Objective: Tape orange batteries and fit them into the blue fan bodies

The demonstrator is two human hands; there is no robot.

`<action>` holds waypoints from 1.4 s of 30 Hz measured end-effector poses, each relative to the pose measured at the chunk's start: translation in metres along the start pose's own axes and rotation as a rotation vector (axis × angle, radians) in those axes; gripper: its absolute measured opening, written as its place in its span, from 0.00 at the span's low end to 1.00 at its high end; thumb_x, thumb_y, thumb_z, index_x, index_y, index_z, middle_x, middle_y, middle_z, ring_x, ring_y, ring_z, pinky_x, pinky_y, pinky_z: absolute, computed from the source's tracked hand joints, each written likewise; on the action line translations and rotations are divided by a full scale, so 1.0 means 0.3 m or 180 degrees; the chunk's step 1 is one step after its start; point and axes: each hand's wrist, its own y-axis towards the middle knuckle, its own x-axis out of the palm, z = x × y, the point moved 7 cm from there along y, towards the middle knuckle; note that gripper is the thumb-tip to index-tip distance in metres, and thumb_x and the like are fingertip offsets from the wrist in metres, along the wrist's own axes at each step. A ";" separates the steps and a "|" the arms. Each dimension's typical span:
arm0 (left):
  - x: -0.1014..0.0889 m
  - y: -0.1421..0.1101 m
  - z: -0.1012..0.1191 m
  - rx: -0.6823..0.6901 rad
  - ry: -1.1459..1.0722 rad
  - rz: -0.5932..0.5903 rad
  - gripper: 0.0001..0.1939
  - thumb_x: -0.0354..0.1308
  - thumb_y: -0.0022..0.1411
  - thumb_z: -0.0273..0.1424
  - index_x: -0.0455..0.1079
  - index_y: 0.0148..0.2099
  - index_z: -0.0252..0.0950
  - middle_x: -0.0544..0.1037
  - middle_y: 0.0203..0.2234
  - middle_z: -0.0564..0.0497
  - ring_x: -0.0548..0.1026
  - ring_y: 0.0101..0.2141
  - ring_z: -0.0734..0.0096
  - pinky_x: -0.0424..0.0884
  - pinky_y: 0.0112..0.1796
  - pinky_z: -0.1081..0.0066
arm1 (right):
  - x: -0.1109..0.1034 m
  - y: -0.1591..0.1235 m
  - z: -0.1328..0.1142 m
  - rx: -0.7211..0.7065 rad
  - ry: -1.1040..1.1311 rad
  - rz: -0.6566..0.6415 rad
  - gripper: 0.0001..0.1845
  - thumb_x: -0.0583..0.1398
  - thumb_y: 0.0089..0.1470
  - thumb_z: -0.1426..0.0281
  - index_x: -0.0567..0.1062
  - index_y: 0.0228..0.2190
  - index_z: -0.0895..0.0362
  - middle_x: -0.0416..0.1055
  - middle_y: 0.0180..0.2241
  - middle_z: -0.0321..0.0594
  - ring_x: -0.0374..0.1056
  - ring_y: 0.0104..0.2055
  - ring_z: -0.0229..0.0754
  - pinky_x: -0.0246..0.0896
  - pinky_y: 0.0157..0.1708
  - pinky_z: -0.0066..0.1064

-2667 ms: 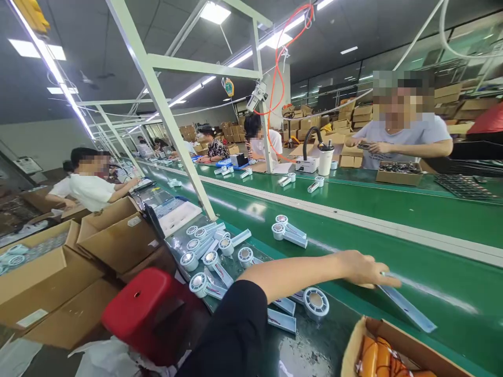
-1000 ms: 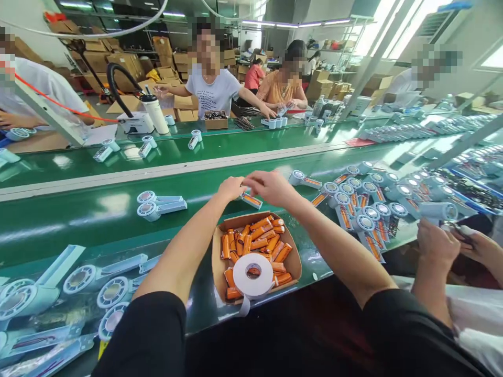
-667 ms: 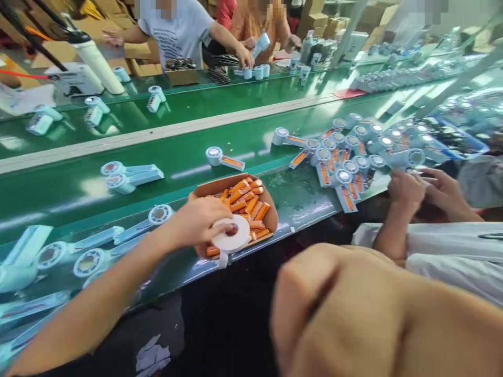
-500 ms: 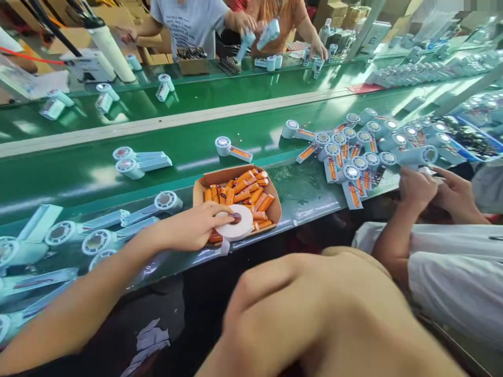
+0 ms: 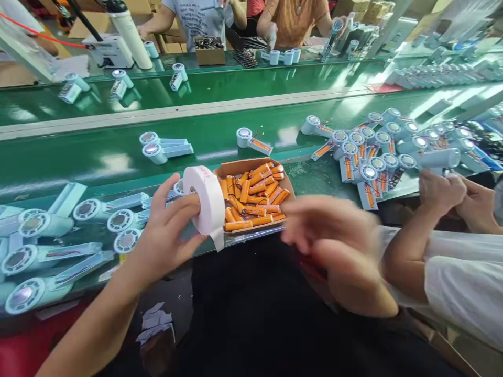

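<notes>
A roll of white tape (image 5: pixel 213 201) stands on edge in my left hand (image 5: pixel 165 230), with a finger through its core and a short loose end hanging down. Just behind the roll is a cardboard box (image 5: pixel 290 184) holding many orange cylindrical batteries (image 5: pixel 257 191) with thin wires. My right hand (image 5: pixel 334 246), smeared by motion, hovers at the box's right front corner; whether its fingers hold anything does not show. Left of my left hand lie several pale blue fan housings (image 5: pixel 128 240) with round grilles and open handles.
More housings with orange batteries in their handles (image 5: pixel 367 173) are heaped at the right. A co-worker's hands (image 5: pixel 444 191) hold a housing there. A green conveyor belt (image 5: pixel 212 125) runs across, with people behind it. A box of small dark parts (image 5: pixel 210 55) stands on the far side.
My left hand has lifted the tape roll from over the box, moved left and turned it upright. My right arm has drawn back from the foreground, bringing the right hand near the box.
</notes>
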 end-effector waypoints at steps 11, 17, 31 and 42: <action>-0.039 -0.154 -0.058 -0.1191 0.0254 0.0597 0.17 0.64 0.67 0.24 0.74 0.55 0.46 0.82 0.53 0.52 0.76 0.63 0.50 0.75 0.66 0.47 | 0.211 0.135 0.160 -0.0485 -0.2529 -0.1964 0.08 0.68 0.66 0.63 0.85 0.36 0.53 0.78 0.27 0.35 0.71 0.28 0.38 0.56 0.31 0.27; 0.051 -0.144 -0.017 -0.0894 0.0187 0.0368 0.18 0.58 0.66 0.20 0.72 0.55 0.42 0.82 0.48 0.49 0.77 0.61 0.52 0.72 0.67 0.44 | 0.072 0.325 0.214 0.0484 -0.4302 -0.1040 0.20 0.66 0.66 0.56 0.82 0.50 0.57 0.83 0.45 0.54 0.79 0.46 0.58 0.67 0.41 0.36; 0.139 -0.101 -0.001 -0.0343 0.0381 -0.0057 0.25 0.56 0.62 0.15 0.73 0.57 0.42 0.82 0.49 0.47 0.75 0.61 0.50 0.72 0.66 0.39 | -0.111 0.222 0.145 -0.0516 0.0468 0.0704 0.20 0.63 0.56 0.64 0.74 0.51 0.49 0.79 0.47 0.41 0.77 0.54 0.50 0.75 0.55 0.48; 0.171 -0.072 0.031 -0.0112 0.0649 -0.0298 0.26 0.57 0.63 0.14 0.75 0.59 0.40 0.82 0.49 0.44 0.65 0.69 0.39 0.80 0.58 0.41 | -0.072 0.187 0.136 0.0016 0.0968 0.0487 0.27 0.75 0.53 0.52 0.77 0.49 0.51 0.84 0.48 0.43 0.82 0.50 0.48 0.79 0.52 0.43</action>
